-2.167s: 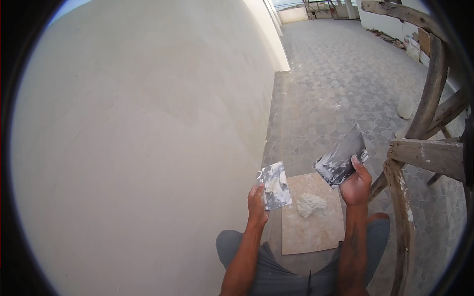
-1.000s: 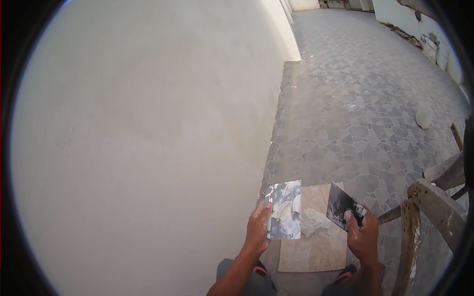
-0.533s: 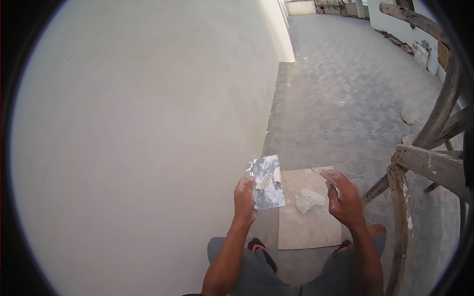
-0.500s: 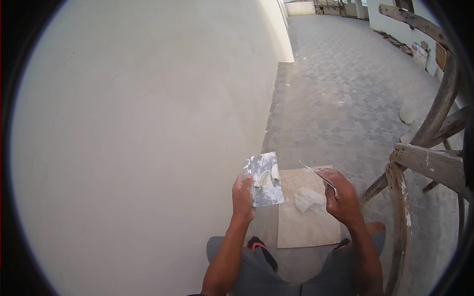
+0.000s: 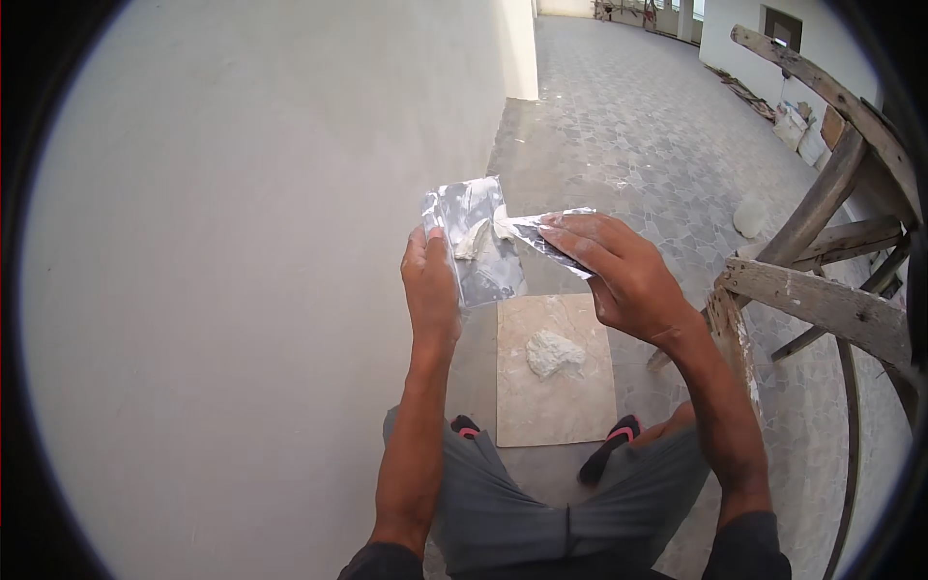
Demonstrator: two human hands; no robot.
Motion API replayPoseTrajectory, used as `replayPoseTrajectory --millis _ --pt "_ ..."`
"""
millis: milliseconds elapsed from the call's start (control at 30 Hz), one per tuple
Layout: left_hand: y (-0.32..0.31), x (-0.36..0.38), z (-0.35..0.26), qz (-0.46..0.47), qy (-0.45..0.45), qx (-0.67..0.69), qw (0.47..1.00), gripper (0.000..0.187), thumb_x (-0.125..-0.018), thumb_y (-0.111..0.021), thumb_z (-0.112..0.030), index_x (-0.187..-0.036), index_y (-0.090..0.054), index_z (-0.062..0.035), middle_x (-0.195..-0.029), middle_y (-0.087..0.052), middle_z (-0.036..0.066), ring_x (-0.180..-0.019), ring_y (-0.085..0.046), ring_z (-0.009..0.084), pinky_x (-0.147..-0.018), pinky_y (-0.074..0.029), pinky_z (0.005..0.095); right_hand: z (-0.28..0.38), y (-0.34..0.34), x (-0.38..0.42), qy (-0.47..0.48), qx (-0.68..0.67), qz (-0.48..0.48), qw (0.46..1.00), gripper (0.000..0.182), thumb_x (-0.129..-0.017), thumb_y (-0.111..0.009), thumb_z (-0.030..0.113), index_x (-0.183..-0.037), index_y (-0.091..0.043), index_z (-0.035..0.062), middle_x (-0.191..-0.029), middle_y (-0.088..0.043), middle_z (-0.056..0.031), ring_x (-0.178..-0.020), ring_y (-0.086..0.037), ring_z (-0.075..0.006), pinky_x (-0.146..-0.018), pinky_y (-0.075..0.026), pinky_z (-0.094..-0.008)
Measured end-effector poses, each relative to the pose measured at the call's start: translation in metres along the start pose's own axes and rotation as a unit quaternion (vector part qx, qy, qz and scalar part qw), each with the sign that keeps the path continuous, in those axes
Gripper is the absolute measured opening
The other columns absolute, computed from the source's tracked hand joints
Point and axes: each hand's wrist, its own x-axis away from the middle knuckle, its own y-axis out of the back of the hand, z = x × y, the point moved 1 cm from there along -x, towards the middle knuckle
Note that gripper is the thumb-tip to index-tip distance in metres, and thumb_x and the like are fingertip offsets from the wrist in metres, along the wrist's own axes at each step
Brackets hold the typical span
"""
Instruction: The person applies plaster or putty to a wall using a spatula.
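The left hand (image 5: pixel 432 290) gripped a putty-smeared steel blade (image 5: pixel 478 242) while the right hand (image 5: pixel 619 275) pressed a second blade (image 5: pixel 549 242) against its edge, apparently transferring putty (image 5: pixel 476 237), with the wall (image 5: pixel 242 271) unworked and a lump (image 5: pixel 553 353) left on the floor tile (image 5: pixel 556 406).

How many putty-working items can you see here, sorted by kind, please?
Flat steel putty blades smeared with white putty: 2, one in the left hand at, one in the right hand at
Square beige floor tile used as a board: 1
Lump of white putty: 1
Total: 4
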Motion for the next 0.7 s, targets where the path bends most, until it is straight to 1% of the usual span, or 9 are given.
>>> replayPoseTrajectory --millis 67,200,300,400,433,467,533,667,700 --pt "0.001 -0.006 0.004 -0.007 -0.008 0.028 1.000 0.029 -0.104 -0.040 -0.020 -0.109 -0.056 0.0026 -0.099 -0.060 0.005 -0.087 -0.054 0.0102 -0.080 -0.046 0.0277 0.001 -0.012 -0.011 0.007 0.014 0.020 1.000 0.045 -0.077 -0.061 -0.012 -0.119 -0.062 0.0043 -0.116 -0.066 -0.0133 -0.107 -0.063 -0.0320 -0.091 -0.053 -0.0409" --pt "0.008 -0.018 0.017 -0.013 0.009 0.026 1.000 0.032 -0.104 -0.039 -0.021 -0.114 -0.056 0.0032 -0.103 -0.060 0.007 -0.093 -0.054 0.0119 -0.085 -0.045 0.0291 -0.017 -0.032 -0.016 0.008 0.032 0.090 0.995 0.050 -0.078 -0.060 -0.014 -0.124 -0.061 0.0061 -0.123 -0.064 -0.0133 -0.112 -0.062 -0.0323 -0.095 -0.052 -0.0416" --pt "0.006 -0.018 0.024 -0.041 -0.034 -0.045 0.998 0.035 -0.105 -0.039 -0.022 -0.118 -0.055 0.0053 -0.102 -0.059 0.009 -0.093 -0.053 0.0139 -0.085 -0.044 0.0291 -0.026 -0.035 -0.012 -0.132 -0.020 0.046 0.990 0.031 -0.087 -0.059 -0.004 -0.118 -0.061 0.0000 -0.105 -0.069 -0.0162 -0.092 -0.067 -0.0303 -0.081 -0.054 -0.0384" --pt "0.002 -0.017 0.043 -0.080 -0.124 -0.165 0.975 0.034 -0.105 -0.039 -0.023 -0.116 -0.054 0.0062 -0.097 -0.057 0.010 -0.089 -0.051 0.0149 -0.083 -0.042 0.0287 -0.033 -0.038 0.002 -0.397 -0.105 0.112 0.905 0.022 -0.090 -0.055 0.005 -0.109 -0.059 -0.0060 -0.093 -0.066 -0.0259 -0.082 -0.065 -0.0404 -0.073 -0.050 -0.0428" --pt "-0.001 -0.017 0.048 -0.097 -0.150 -0.188 0.966 0.033 -0.105 -0.040 -0.022 -0.115 -0.053 0.0062 -0.095 -0.056 0.010 -0.087 -0.050 0.0149 -0.081 -0.042 0.0288 -0.032 -0.046 0.011 -0.395 -0.134 0.063 0.906 0.025 -0.093 -0.054 0.014 -0.104 -0.058 -0.0087 -0.082 -0.064 -0.0273 -0.072 -0.063 -0.0365 -0.068 -0.047 -0.0416" --pt "-0.003 -0.014 0.051 -0.116 -0.174 -0.209 0.955 0.032 -0.105 -0.040 -0.022 -0.113 -0.053 0.0061 -0.093 -0.055 0.011 -0.085 -0.049 0.0150 -0.079 -0.042 0.0288 -0.024 -0.047 0.014 -0.439 -0.169 0.057 0.881 0.024 -0.093 -0.055 0.013 -0.105 -0.059 -0.0075 -0.079 -0.064 -0.0213 -0.069 -0.062 -0.0275 -0.068 -0.048 -0.0387" --pt "-0.008 -0.011 0.050 -0.120 -0.194 -0.200 0.953 0.029 -0.104 -0.042 -0.019 -0.113 -0.053 0.0062 -0.088 -0.055 0.010 -0.078 -0.048 0.0154 -0.073 -0.042 0.0298 -0.019 -0.068 0.026 -0.457 -0.213 -0.010 0.863 0.026 -0.094 -0.054 0.014 -0.107 -0.059 -0.0071 -0.076 -0.063 -0.0153 -0.068 -0.060 -0.0204 -0.069 -0.048 -0.0359" --pt "-0.006 -0.008 0.050 -0.095 -0.185 -0.206 0.956 0.027 -0.103 -0.044 -0.014 -0.117 -0.051 0.0080 -0.079 -0.055 0.012 -0.066 -0.049 0.0171 -0.060 -0.042 0.0321 -0.017 -0.114 0.033 -0.482 -0.270 -0.069 0.831 0.027 -0.095 -0.053 0.015 -0.112 -0.059 -0.0056 -0.080 -0.064 -0.0119 -0.071 -0.058 -0.0169 -0.070 -0.048 -0.0331" --pt "-0.005 -0.006 0.054 -0.103 -0.226 -0.226 0.942 0.028 -0.103 -0.045 -0.012 -0.119 -0.050 0.0094 -0.075 -0.056 0.013 -0.062 -0.050 0.0192 -0.056 -0.042 0.0332 -0.011 -0.116 0.030 -0.489 -0.268 -0.073 0.827 0.027 -0.095 -0.053 0.014 -0.112 -0.059 -0.0050 -0.082 -0.064 -0.0118 -0.073 -0.058 -0.0162 -0.070 -0.048 -0.0327"
